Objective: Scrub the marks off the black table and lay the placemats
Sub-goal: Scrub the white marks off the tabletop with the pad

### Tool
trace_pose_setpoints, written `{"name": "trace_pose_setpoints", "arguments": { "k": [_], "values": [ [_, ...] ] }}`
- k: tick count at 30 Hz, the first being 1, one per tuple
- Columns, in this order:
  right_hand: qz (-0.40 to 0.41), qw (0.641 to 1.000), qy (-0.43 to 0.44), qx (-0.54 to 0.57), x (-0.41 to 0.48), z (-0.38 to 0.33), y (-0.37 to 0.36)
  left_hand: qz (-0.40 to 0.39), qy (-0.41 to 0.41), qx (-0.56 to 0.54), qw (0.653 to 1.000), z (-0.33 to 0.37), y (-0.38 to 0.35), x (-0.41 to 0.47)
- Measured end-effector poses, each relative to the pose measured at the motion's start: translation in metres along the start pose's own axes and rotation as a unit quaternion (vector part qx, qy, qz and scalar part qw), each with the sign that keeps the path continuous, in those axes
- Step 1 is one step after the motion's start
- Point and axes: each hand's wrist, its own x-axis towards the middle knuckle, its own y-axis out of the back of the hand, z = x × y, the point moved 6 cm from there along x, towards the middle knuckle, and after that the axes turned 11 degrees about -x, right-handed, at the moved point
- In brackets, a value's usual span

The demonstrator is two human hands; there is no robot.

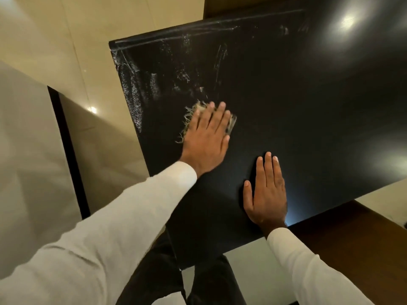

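1. A person in white sleeves point(110, 216) leans over the black table point(308, 106). The left grip point(207, 133) presses flat, fingers straight, on a frayed scrubber point(190, 119). Blur makes it hard to say whether this is a fibre pad or a worn rag.
2. The right grip point(266, 194) lies palm down and empty on the table, fingers straight, just to the near right of the left grip. It appears to be bracing the body.
3. White marks point(154, 84) streak the surface just beyond the left grip and out to its left, along the table's far and left edges. Fainter smears sit further off to its far right, towards the lamp glare point(348, 23).
4. The table around the right grip and off to its right looks dark and free of streaks. The scrubbing therefore seems partly done at most. The heaviest patch, directly ahead of the scrubber, is not yet cleared.
5. No placemats are in view near either grip, so the laying has evidently not begun. It would follow once the marks are gone.
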Motion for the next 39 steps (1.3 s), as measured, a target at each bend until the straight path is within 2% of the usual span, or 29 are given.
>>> {"name": "trace_pose_setpoints", "arguments": {
  "k": [4, 8, 14, 20, 24, 27, 32, 35, 39],
  "values": [
    [-0.004, 1.0, 0.0, -0.008, -0.001, 0.0, -0.002, -0.027, -0.024, -0.012, 0.999, 0.001, -0.01, -0.064],
    [0.003, 1.0, -0.002, 0.006, -0.003, -0.003, -0.001, -0.015, 0.034, 0.0, 0.999, -0.044, 0.0, -0.103],
    [0.005, 1.0, 0.001, 0.016, -0.003, -0.001, 0.002, 0.039, 0.115, 0.0, 0.993, -0.081, 0.026, -0.028],
    [-0.001, 1.0, 0.006, 0.025, 0.0, 0.003, -0.006, 0.035, 0.096, 0.0, 0.995, -0.031, 0.027, 0.082],
    [-0.002, 1.0, 0.01, 0.029, -0.001, 0.004, -0.006, -0.002, 0.004, 0.021, 1.0, 0.019, 0.005, 0.054],
    [-0.016, 0.999, 0.012, 0.03, -0.001, 0.004, -0.007, -0.033, -0.025, 0.032, 0.999, 0.026, -0.006, -0.001],
    [-0.021, 0.999, 0.012, 0.038, 0.0, 0.004, -0.004, -0.041, 0.031, 0.039, 0.998, -0.02, 0.002, -0.04],
    [-0.016, 0.999, 0.011, 0.032, 0.002, 0.002, -0.002, -0.003, 0.066, 0.032, 0.997, -0.042, 0.016, -0.011],
    [-0.008, 0.999, 0.01, 0.036, 0.001, 0.004, -0.004, 0.033, 0.093, 0.015, 0.995, -0.035, 0.023, 0.051]
  ]
}}
